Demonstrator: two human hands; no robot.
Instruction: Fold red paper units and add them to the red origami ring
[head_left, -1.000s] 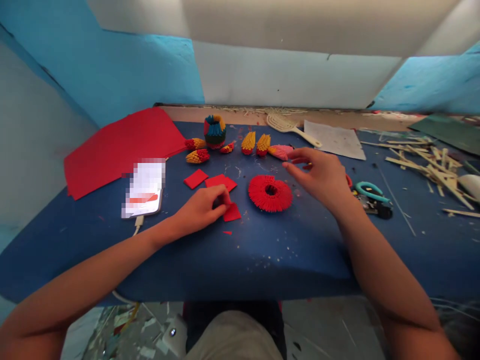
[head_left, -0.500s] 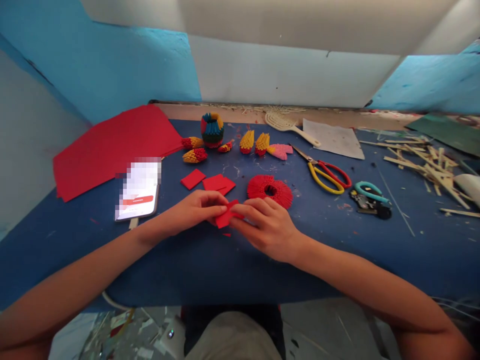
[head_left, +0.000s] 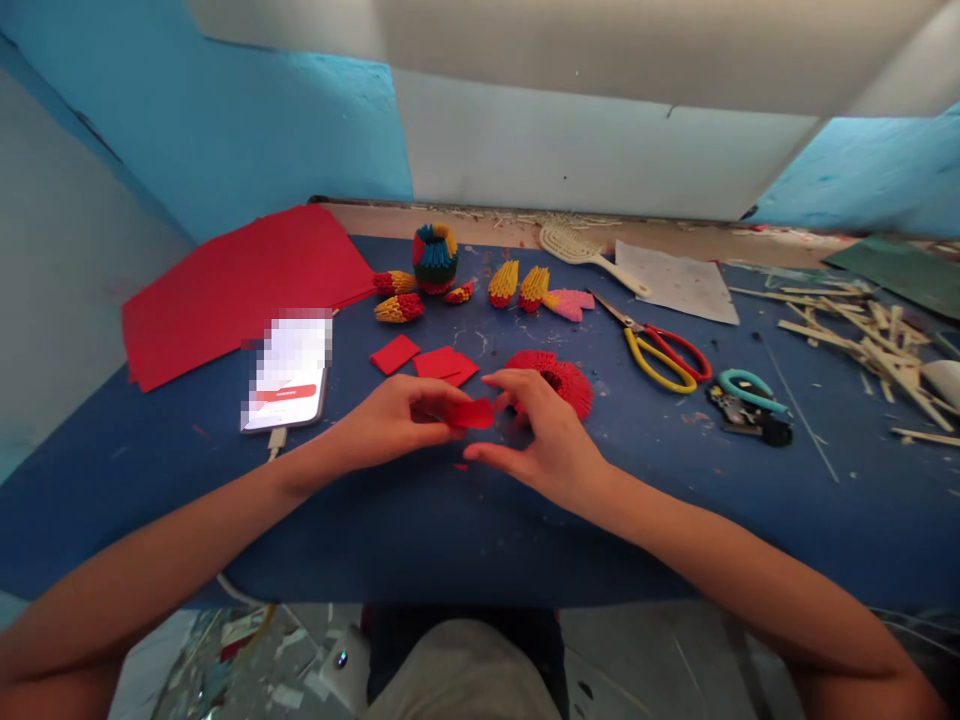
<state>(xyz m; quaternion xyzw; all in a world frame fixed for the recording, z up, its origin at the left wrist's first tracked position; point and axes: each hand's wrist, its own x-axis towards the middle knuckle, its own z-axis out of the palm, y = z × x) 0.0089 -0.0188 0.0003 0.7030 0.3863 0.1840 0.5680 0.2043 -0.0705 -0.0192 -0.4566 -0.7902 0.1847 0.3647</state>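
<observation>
A small red paper piece (head_left: 472, 413) is pinched between the thumb and fingers of my left hand (head_left: 401, 420), held a little above the blue table (head_left: 450, 540). Just to its right, my right hand (head_left: 551, 440) has thumb and fingers spread apart, with nothing between them. Behind my right hand lies a ring of folded red paper pieces (head_left: 574, 385), partly hidden by the fingers. Several small red paper rectangles (head_left: 442, 363) rest beyond my left hand. A tiny red scrap (head_left: 460, 467) lies on the table beneath the hands.
Large red sheets (head_left: 247, 290) and a lit phone (head_left: 289, 375) with a cable lie left. Folded-paper models surround a colourful paper pot (head_left: 436, 260) at the back. Rightward are a hairbrush (head_left: 574, 245), scissors (head_left: 660, 355), blue-handled pliers (head_left: 750, 390) and thin wooden strips (head_left: 870, 335).
My right hand has let go of the red paper piece and opened, moving slightly right. My left hand keeps the piece, now tilted differently. The whole view has shifted a little.
</observation>
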